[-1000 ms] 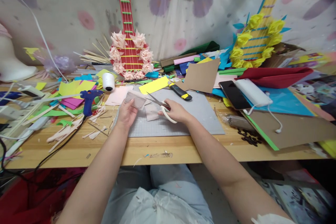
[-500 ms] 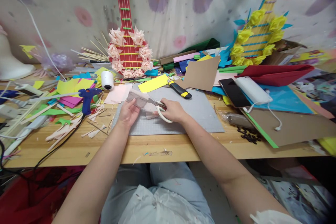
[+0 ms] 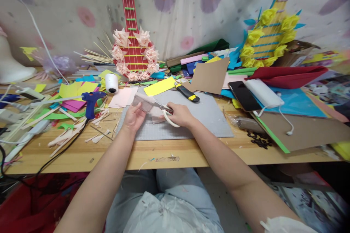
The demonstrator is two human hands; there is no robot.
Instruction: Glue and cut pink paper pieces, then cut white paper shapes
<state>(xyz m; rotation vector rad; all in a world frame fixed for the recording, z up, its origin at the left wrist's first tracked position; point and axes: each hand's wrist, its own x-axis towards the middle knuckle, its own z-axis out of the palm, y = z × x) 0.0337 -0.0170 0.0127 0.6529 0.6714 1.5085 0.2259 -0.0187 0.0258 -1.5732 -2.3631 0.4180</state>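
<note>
My left hand [image 3: 134, 117] pinches a piece of pale pink paper [image 3: 144, 102] above the grey cutting mat [image 3: 207, 120]. In my right hand [image 3: 181, 114] is a pair of scissors with white handles [image 3: 171, 121]; its blades point left and meet the right edge of the pink paper. How far the blades are apart is too small to tell. Another pale pink piece [image 3: 157, 115] lies on the mat beneath the scissors. Behind my hands rest a yellow paper strip [image 3: 160, 86] and a black and yellow utility knife [image 3: 187, 92].
A blue glue gun [image 3: 92, 104] with its cord stands left among paper scraps. Two flower-trimmed paper guitars, one red [image 3: 133, 57] and one yellow [image 3: 266, 42], lean at the back. A phone [image 3: 244, 96], a white power bank [image 3: 264, 94] and cardboard [image 3: 306, 131] lie right.
Almost nothing differs. Both hands, the scissors and the pink paper hold nearly the same place; the view has shifted very slightly.
</note>
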